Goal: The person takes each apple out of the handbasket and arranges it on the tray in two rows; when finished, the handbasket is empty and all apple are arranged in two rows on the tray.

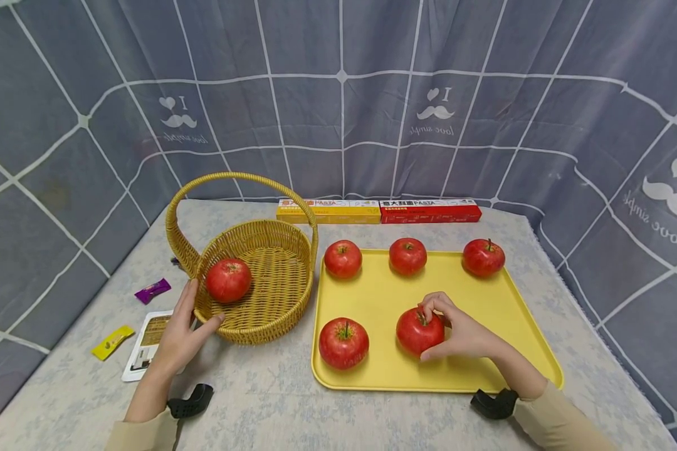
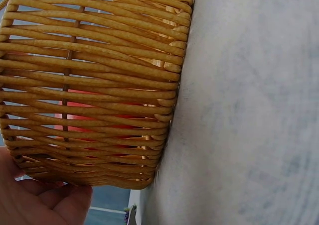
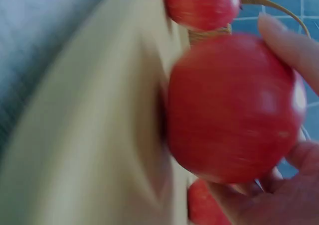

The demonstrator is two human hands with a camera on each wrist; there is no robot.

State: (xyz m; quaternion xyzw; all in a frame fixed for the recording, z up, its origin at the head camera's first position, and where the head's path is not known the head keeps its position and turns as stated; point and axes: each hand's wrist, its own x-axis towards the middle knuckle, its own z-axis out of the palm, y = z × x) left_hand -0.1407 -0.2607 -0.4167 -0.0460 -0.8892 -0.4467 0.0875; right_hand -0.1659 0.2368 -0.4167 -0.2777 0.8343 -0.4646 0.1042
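Right hand (image 1: 462, 332) gripping an apple (image 1: 419, 331) near the tray's (image 1: 530, 326) front edge, left hand (image 1: 182, 332) flat against the basket (image 1: 271, 300), fingers straight.

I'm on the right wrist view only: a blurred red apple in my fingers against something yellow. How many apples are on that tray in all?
Observer: Five on the yellow tray, counting the apple your right hand grips.
Operator: Where's the basket?
Observer: The wicker basket stands left of the tray, with one apple inside.
Operator: And my other hand?
Observer: The left hand rests against the basket's near-left wall, fingers on the rim.
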